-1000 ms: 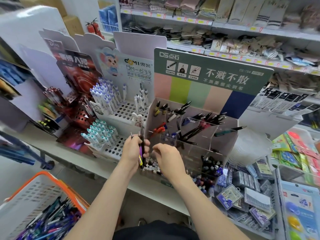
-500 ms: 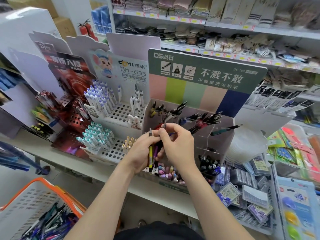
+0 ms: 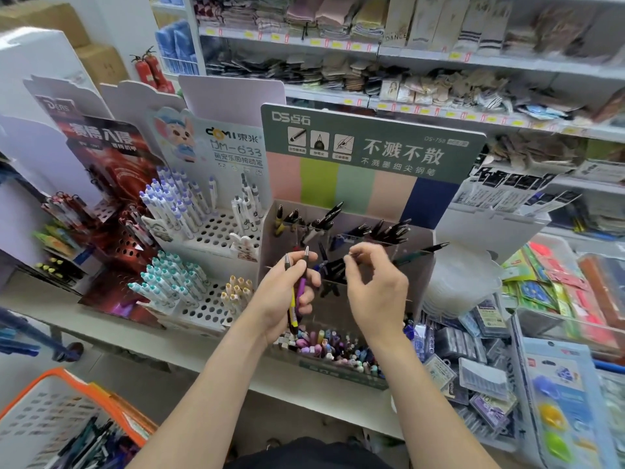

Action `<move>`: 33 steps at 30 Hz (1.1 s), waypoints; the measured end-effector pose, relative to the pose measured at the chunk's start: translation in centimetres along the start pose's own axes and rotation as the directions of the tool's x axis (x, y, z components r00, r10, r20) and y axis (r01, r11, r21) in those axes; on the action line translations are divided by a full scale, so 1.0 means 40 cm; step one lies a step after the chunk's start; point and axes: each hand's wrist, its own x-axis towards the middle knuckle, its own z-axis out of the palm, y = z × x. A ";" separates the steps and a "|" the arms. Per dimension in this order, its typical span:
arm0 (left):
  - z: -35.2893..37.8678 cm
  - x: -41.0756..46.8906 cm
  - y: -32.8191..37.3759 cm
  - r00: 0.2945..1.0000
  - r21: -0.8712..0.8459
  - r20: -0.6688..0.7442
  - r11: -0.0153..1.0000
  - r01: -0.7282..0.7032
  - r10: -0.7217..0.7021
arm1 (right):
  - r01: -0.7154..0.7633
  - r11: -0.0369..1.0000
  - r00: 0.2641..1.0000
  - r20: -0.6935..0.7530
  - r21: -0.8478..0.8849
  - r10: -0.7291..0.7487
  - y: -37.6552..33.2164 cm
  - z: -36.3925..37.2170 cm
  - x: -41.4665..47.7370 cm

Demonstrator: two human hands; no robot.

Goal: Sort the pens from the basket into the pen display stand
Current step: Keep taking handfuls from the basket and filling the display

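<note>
A: Head view first. What is the left hand point(image 3: 287, 296) doing?

B: It grips 2 pens upright in front of the pen display stand point(image 3: 372, 147): a yellow pen point(image 3: 293, 316) and a purple pen point(image 3: 301, 286), side by side, silver tips up above the fingers.

A: And the right hand point(image 3: 375, 292)?

B: It is raised just beside the left, fingers curled, thumb and forefinger nearly meeting by the stand's clear middle compartments. I cannot tell whether anything is pinched between them (that spot is blurred).

A: Where are the rest of the pens?

B: Black pens point(image 3: 389, 230) lean in the stand's upper compartments, and a dark teal pen point(image 3: 419, 252) pokes out to the right. More are heaped in the basket point(image 3: 67, 377) at the lower left, the one with the orange rim; those loose pens point(image 3: 94, 441) lie jumbled inside.

A: Anything next to the stand?

B: A white perforated stand point(image 3: 216, 231) touches its left side, holding purple-capped pens point(image 3: 176, 198) above and teal-capped pens point(image 3: 169, 275) below. Packets of refills point(image 3: 473, 343) are piled to the right.
</note>
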 end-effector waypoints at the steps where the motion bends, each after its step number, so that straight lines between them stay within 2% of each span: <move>1: 0.004 0.002 0.001 1.000 -0.011 0.007 1.000 0.011 -0.011 | 0.020 0.996 0.999 0.049 -0.088 -0.015 0.012 0.008 -0.007; 5: 0.016 0.010 0.006 0.999 -0.052 0.029 0.998 0.042 -0.041 | 0.052 0.936 0.991 0.133 -0.349 -0.006 0.033 0.029 -0.016; 8: 0.027 0.012 0.011 0.999 -0.034 0.027 0.998 0.044 -0.043 | 0.049 0.909 0.991 0.130 -0.414 0.006 0.013 0.029 -0.015; 11: 0.039 0.012 0.016 0.999 0.071 0.023 0.997 0.021 -0.023 | 0.047 0.951 0.997 0.073 -0.304 -0.026 -0.031 0.013 -0.006; 13: 0.039 0.014 0.016 0.999 0.149 0.052 0.989 -0.014 0.006 | 0.020 0.989 0.990 0.144 -0.148 0.002 -0.064 0.006 0.002; 15: 0.038 0.014 0.013 0.996 0.168 0.084 0.985 -0.040 0.026 | -0.101 0.995 0.965 0.244 0.005 0.096 -0.076 0.006 0.007; 18: 0.042 0.013 0.019 0.999 0.134 0.034 0.990 -0.046 0.041 | -0.241 0.946 0.943 0.284 0.217 0.175 -0.088 -0.004 0.021; 19: 0.041 0.015 0.024 0.999 0.103 -0.011 0.994 -0.047 0.048 | -0.265 0.914 0.947 0.263 0.305 0.187 -0.097 -0.010 0.023; 21: 0.029 0.026 0.029 0.986 0.077 -0.149 0.995 -0.070 0.081 | -0.217 0.888 0.976 0.078 0.406 0.203 -0.113 -0.027 0.031; 23: 0.003 0.036 0.034 0.948 0.112 -0.287 0.988 -0.106 0.134 | -0.168 0.889 0.966 -0.110 0.426 0.236 -0.112 -0.037 0.043; 26: -0.040 0.047 0.035 0.896 0.096 -0.421 0.989 -0.113 0.143 | -0.111 0.919 0.960 -0.198 0.377 0.197 -0.090 -0.036 0.058; 29: -0.053 0.049 0.027 0.895 0.028 -0.437 0.996 -0.083 0.087 | -0.081 0.935 0.978 -0.154 0.346 0.142 -0.086 -0.029 0.057; 33: -0.040 0.042 0.023 0.930 -0.065 -0.366 0.996 -0.061 0.033 | -0.024 0.956 0.999 -0.032 0.292 0.034 -0.097 0.001 0.028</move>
